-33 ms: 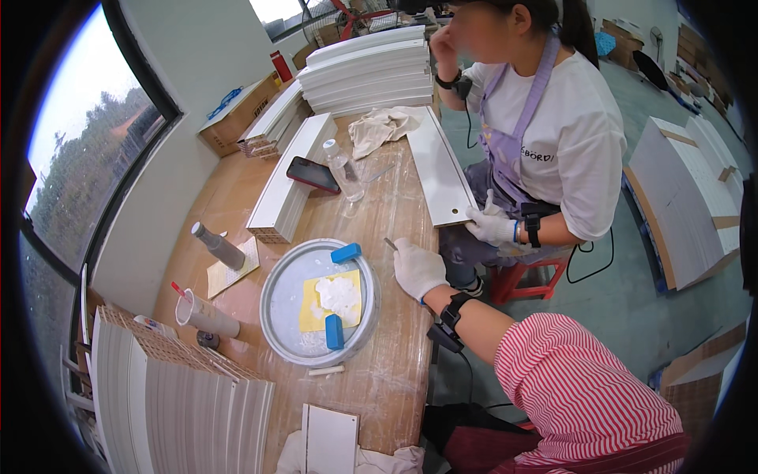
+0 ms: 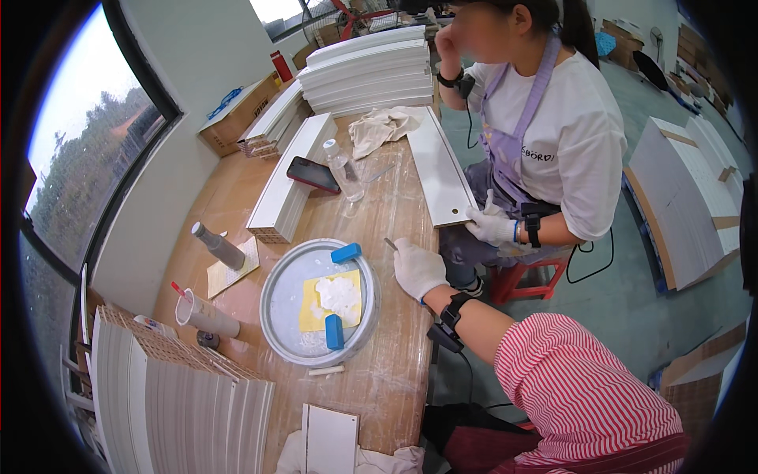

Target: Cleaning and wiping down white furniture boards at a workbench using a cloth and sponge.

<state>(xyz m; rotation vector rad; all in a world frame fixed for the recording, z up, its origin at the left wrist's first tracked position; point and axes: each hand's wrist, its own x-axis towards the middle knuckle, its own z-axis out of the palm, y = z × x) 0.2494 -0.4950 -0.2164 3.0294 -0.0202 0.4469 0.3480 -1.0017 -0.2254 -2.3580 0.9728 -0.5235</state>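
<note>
We had our right hand (image 2: pixel 420 271), in a white glove, closed around a thin grey tool (image 2: pixel 390 244), whose end stuck out past the far left side of the glove. We held it at the right edge of the wooden table (image 2: pixel 387 355), just right of a round pale tray (image 2: pixel 266 304). In the tray lay a yellow sheet (image 2: pixel 309 317) bearing a white substance (image 2: pixel 339 296); one blue block (image 2: pixel 346 253) sat by the far rim, another (image 2: pixel 335 332) across the sheet's near edge. Farther right, a co-worker's gloved hand (image 2: pixel 491 225) touched the near end of a white panel (image 2: pixel 439 170). Our left hand was out of view, so we could not tell its grip.
</note>
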